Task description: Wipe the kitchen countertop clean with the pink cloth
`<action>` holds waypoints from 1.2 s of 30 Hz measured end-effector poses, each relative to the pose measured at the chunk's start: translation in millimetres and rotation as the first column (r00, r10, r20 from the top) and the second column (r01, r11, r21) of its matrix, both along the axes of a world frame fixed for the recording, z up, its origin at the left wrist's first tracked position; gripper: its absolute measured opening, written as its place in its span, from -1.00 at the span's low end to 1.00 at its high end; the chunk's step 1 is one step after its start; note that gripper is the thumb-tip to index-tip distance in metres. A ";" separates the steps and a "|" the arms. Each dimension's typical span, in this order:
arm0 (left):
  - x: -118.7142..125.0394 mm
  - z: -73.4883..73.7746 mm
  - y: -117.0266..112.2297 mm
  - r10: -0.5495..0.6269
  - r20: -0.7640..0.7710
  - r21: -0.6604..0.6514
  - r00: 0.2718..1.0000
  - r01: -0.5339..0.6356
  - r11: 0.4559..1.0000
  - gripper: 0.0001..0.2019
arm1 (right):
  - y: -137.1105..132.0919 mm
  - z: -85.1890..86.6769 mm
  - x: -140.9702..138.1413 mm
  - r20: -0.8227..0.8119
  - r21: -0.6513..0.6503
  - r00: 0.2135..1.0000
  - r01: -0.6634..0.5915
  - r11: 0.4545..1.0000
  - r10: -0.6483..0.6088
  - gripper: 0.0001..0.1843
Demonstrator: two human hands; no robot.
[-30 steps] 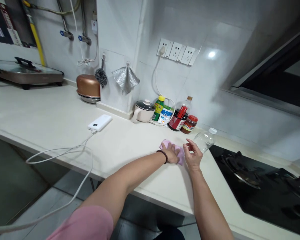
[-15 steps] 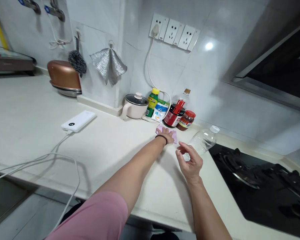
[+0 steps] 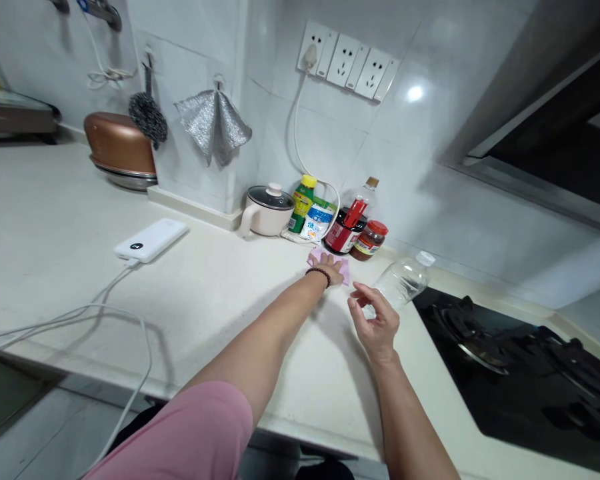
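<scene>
My left hand [image 3: 329, 267] lies flat with its fingers spread over a pink cloth [image 3: 345, 271], pressing it to the white counter. A dark bead bracelet is on that wrist. To its right, my right hand [image 3: 375, 320] hovers in front of the counter with thumb and fingers curved and a gap between them; nothing shows in it. Just behind the right hand is a clear plastic bottle [image 3: 403, 281] with a white cap, slanting in view, its lower end partly hidden. Beyond the cloth stand a dark jar with a red label [image 3: 344, 235] and a red-lidded jar [image 3: 369, 241].
A pale pot [image 3: 267, 212], a green bottle with a yellow cap [image 3: 301, 203], a blue-and-white packet [image 3: 316, 223] and a brown-capped bottle [image 3: 367, 191] line the wall. A white power bank [image 3: 153, 240] with cables lies left. A black gas hob [image 3: 510, 380] is on the right.
The whole view has shifted slightly, with everything a little further left. Both hands keep nearly the same place and pose, the left still on the pink cloth.
</scene>
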State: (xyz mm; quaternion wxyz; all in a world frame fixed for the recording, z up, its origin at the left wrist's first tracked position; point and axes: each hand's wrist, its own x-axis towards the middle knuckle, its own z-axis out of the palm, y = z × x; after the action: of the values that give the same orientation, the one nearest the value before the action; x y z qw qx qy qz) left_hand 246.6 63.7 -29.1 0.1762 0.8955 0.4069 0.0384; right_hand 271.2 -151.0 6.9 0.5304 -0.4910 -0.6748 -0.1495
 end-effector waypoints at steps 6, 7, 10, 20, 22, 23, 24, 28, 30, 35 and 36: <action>-16.8 3.8 -16.4 -0.017 -0.007 -0.005 1.000 0.016 1.000 -0.25 | 5.5 -5.0 5.1 -0.043 -0.022 0.999 -0.017 1.000 0.016 -0.69; -20.0 4.9 -19.9 -0.015 -0.016 -0.012 1.000 0.015 1.000 -0.24 | 6.6 -6.2 6.5 -0.055 -0.029 0.998 -0.007 1.000 0.006 -0.69; -29.8 8.9 -31.1 -0.028 -0.045 -0.024 0.999 0.027 0.999 -0.24 | 10.0 -9.8 11.1 -0.093 -0.052 0.995 0.033 0.998 -0.038 -0.68; -65.1 2.9 -71.1 -0.070 -0.066 -0.012 0.995 0.069 0.998 -0.23 | 17.0 -20.4 20.5 -0.206 -0.112 0.975 0.064 0.992 -0.087 -0.57; -76.0 -0.1 -79.3 -0.090 -0.057 -0.006 0.994 0.090 0.996 -0.24 | 17.6 -21.4 21.7 -0.219 -0.119 0.972 0.057 0.991 -0.082 -0.55; -82.0 -1.2 -83.3 -0.103 -0.052 -0.003 0.993 0.103 0.995 -0.24 | 17.9 -22.0 22.4 -0.222 -0.116 0.972 0.055 0.992 -0.080 -0.55; -88.2 -2.0 -87.2 -0.113 -0.050 -0.003 0.992 0.113 0.994 -0.24 | 18.2 -22.6 23.1 -0.224 -0.113 0.971 0.055 0.992 -0.080 -0.55; -109.5 -3.9 -97.2 -0.129 -0.057 -0.007 0.990 0.129 0.992 -0.24 | 19.0 -25.1 25.8 -0.230 -0.097 0.970 0.059 0.994 -0.080 -0.56; -116.3 -4.3 -95.9 -0.131 -0.061 -0.016 0.989 0.130 0.991 -0.24 | 18.6 -25.4 26.2 -0.230 -0.094 0.970 0.056 0.994 -0.077 -0.57; -130.1 -2.5 -66.3 -0.054 -0.056 -0.006 0.997 0.054 0.999 -0.24 | 16.4 -23.6 24.4 -0.221 -0.107 0.971 0.066 0.992 -0.088 -0.57; -134.0 -1.5 -56.9 -0.026 -0.063 -0.003 0.998 0.026 1.000 -0.24 | 16.1 -23.3 23.9 -0.222 -0.109 0.971 0.068 0.992 -0.091 -0.57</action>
State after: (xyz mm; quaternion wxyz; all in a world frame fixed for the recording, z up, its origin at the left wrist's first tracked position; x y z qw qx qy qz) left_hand 112.6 6.8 -30.7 0.1646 0.9014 0.4004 0.0076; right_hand 295.1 -135.0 -16.3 0.5720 -0.5576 -0.5963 -0.0796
